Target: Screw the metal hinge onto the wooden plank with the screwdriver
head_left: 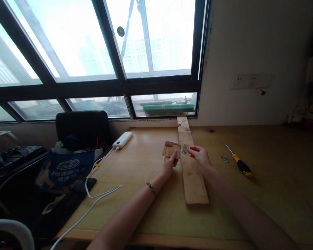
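My left hand (pixel 170 164) is closed on a small flat wooden block (pixel 169 148), its thumb lying across the near face. In the fingers of my right hand (pixel 200 155) is a metal hinge (pixel 184 149) with screw holes, held just right of the block. Whether hinge and block touch, I cannot tell. Beneath both hands a long wooden board (pixel 195 184) lies on the table, running toward the window. To the right are several screws (pixel 224 159) and a screwdriver (pixel 242 165) with a yellow and black handle.
A white power bank (pixel 122 139) with a white cable (pixel 104 194) lies at the table's left. Beyond that edge stand a black chair (pixel 82 126) and a blue bag (pixel 66 170). The window (pixel 156 85) and a wall with sockets (pixel 251 82) bound the table's (pixel 276 194) far side.
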